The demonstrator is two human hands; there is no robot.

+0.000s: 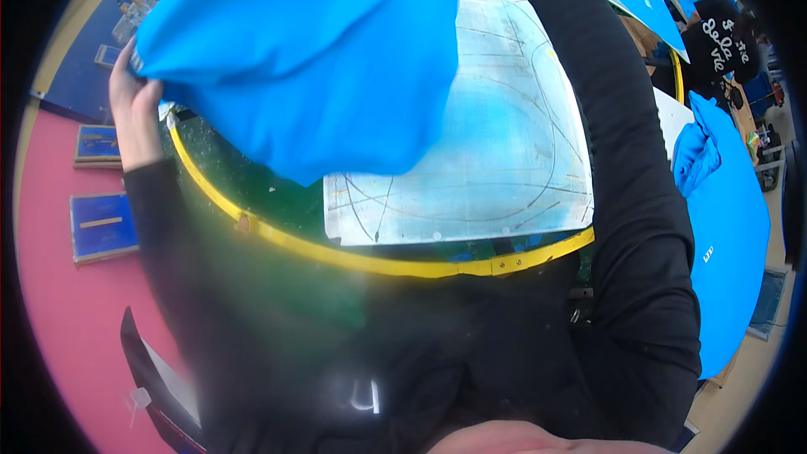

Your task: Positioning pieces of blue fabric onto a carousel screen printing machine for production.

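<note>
Gripping the blue cloth [311, 59] by its left edge, the left hand [136, 109] has thumb and fingers closed on the fabric, as I see it from my remote seat. The cloth hangs over the left part of the pale board [513, 134], near the yellow rail [370, 264]. The right sleeve [622, 118] runs past the top edge, so I cannot tell what the right hand's fingers do; another blue garment [731, 261] lies at right
</note>
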